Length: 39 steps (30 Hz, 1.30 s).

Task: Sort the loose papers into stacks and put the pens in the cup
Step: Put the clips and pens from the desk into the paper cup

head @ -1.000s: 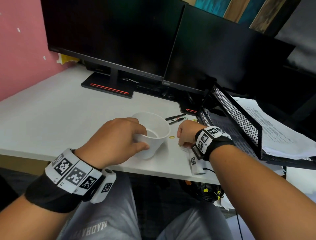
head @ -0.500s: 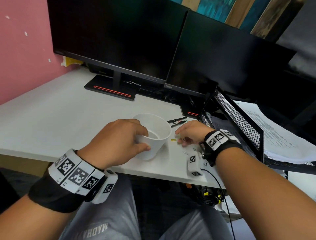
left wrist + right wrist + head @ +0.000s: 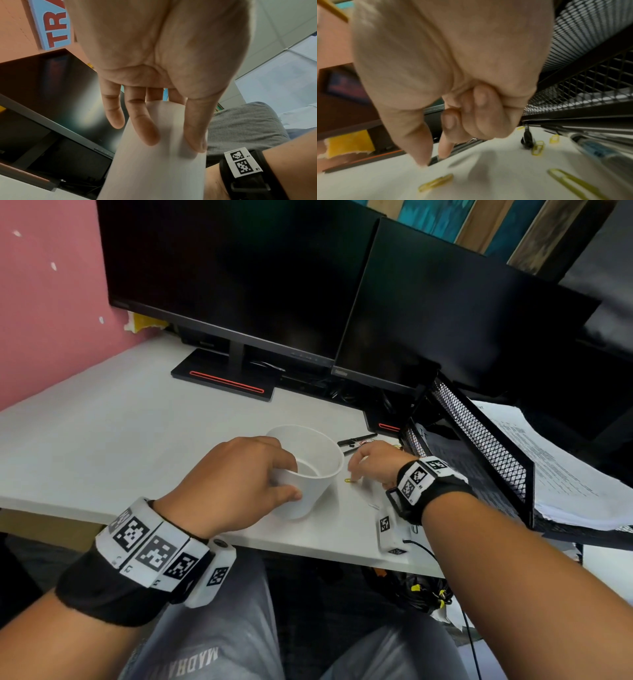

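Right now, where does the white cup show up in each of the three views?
Head: the cup stands mid-frame on the desk, held by the left hand.
Left wrist: the cup fills the lower centre, below the fingers.
Right wrist: not in view.
Shared landmark: the monitor, also in the left wrist view.

Red block letters "TR" visible on blue sign (image 3: 51, 25) fixed to orange-pink wall. Mirrored lettering "MADRA" printed on grey trousers (image 3: 191, 660). Small "R1", "R2" beside square marker codes on right wristband (image 3: 243, 164). Print on stacked papers (image 3: 561, 470) illegible.
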Tool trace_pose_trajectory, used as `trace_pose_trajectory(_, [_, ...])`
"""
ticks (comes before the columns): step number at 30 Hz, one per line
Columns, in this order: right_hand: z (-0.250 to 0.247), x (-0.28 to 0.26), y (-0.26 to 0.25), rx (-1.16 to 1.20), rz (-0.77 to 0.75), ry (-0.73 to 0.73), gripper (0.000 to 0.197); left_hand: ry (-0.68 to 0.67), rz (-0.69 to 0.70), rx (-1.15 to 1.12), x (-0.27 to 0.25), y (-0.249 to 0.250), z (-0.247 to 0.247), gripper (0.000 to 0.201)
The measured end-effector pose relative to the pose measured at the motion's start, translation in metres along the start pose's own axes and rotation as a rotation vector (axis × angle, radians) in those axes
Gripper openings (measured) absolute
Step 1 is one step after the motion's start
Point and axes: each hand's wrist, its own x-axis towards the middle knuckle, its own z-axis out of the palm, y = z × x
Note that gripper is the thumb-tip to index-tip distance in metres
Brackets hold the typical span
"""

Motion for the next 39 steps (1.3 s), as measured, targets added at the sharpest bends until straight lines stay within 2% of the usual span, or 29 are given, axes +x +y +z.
trace_pose_trajectory(2, [0.004, 0.004, 0.001, -0.093, -0.033, -0.007, 0.022, -0.003, -0.001, 0.001, 0.0, 0.001, 0.0, 0.03])
trace_pose_trajectory(6, [0.007, 0.007, -0.004, -0.302, -0.025, -0.045, 0.022, -0.005, -0.003, 0.005, 0.0, 0.0, 0.0, 0.031])
trace_pose_trajectory(8, [0.007, 0.005, -0.003, -0.301, 0.005, -0.05, 0.029, -0.006, -0.004, 0.009, 0.0, 0.0, 0.0, 0.032])
trace_pose_trajectory(12, [0.007, 0.002, 0.002, -0.31, 0.006, -0.126, 0.028, -0.002, 0.0, 0.007, 0.0, 0.0, -0.001, 0.033])
trace_pose_trajectory(16, [0.011, -0.002, 0.008, -0.251, -0.027, -0.159, 0.032, -0.001, 0.01, 0.0, -0.001, 0.001, -0.002, 0.032])
trace_pose_trajectory(19, [-0.002, -0.011, 0.002, -0.127, -0.063, -0.141, 0.014, -0.002, 0.017, 0.002, -0.001, 0.001, -0.001, 0.031])
trace_pose_trajectory(22, [-0.031, -0.025, -0.018, 0.122, -0.177, -0.038, 0.029, -0.005, 0.027, 0.024, 0.0, 0.001, 0.001, 0.033])
trace_pose_trajectory(24, [-0.049, -0.043, -0.039, 0.199, -0.283, -0.002, 0.033, -0.005, 0.033, 0.029, 0.0, 0.002, 0.003, 0.033])
trace_pose_trajectory(29, [-0.06, -0.087, -0.085, -0.041, -0.482, -0.082, 0.018, -0.017, 0.053, 0.029, -0.001, 0.008, 0.008, 0.029])
trace_pose_trajectory(31, [-0.054, -0.095, -0.089, -0.043, -0.494, -0.124, 0.017, -0.023, 0.06, 0.028, -0.001, 0.01, 0.009, 0.028])
trace_pose_trajectory(34, [-0.051, -0.098, -0.079, 0.111, -0.535, -0.109, 0.019, -0.023, 0.064, 0.03, -0.002, 0.011, 0.01, 0.028])
trace_pose_trajectory(37, [-0.051, -0.089, -0.055, 0.385, -0.492, 0.029, 0.012, -0.011, 0.07, 0.023, -0.002, 0.01, 0.01, 0.028])
trace_pose_trajectory(39, [-0.049, -0.076, -0.029, 0.39, -0.39, 0.125, 0.009, -0.001, 0.075, 0.024, -0.002, 0.009, 0.01, 0.028])
